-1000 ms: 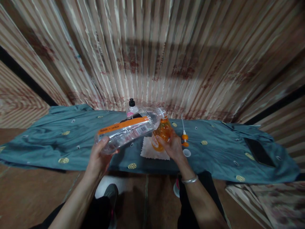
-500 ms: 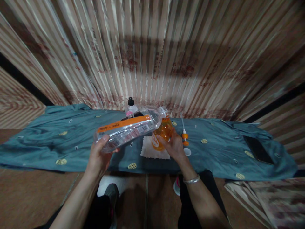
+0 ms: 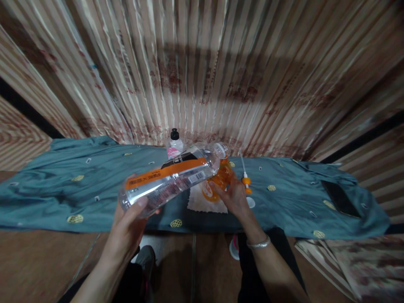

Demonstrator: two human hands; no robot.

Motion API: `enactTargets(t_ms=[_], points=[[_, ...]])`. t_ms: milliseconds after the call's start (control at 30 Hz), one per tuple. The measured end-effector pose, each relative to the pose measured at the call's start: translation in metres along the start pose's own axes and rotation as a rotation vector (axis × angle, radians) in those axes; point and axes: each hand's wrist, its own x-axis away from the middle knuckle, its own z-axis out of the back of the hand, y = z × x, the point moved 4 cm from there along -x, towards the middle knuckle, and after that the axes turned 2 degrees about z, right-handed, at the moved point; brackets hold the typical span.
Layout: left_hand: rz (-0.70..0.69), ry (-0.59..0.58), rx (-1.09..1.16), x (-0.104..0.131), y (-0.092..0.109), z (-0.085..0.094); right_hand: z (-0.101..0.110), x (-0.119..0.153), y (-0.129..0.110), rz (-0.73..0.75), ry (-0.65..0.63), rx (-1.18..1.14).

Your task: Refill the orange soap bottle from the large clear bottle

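My left hand grips the base of a clear plastic bottle with an orange and black label. That bottle lies tilted in the air, its neck up at the right and over the mouth of an orange bottle. Whether liquid passes between them cannot be made out. My right hand is wrapped round the orange bottle, which stands over a pale cloth with a wavy edge.
A clear bottle with black cap and pink label stands behind. To the right are an orange and white pump, a white round cap and a black phone on the teal cloth. Striped curtains rise behind.
The clear bottle has come slightly nearer, its neck shifting a little to the right over the orange bottle. My left hand has moved slightly down and left. Both grips are kept.
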Motion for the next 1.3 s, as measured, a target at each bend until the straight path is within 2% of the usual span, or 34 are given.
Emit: enactTargets(t_ms=[433, 800, 1300], points=[[0.076, 0.026, -0.075, 0.019, 0.005, -0.003, 0.002, 0.001, 0.0, -0.011, -0.028, -0.025], [0.055, 0.006, -0.132, 0.021, 0.004, -0.002, 0.003, 0.001, -0.001, -0.012, -0.044, -0.077], [0.016, 0.03, -0.187, 0.02, 0.007, 0.001, 0.002, 0.001, 0.001, 0.001, -0.042, -0.032]])
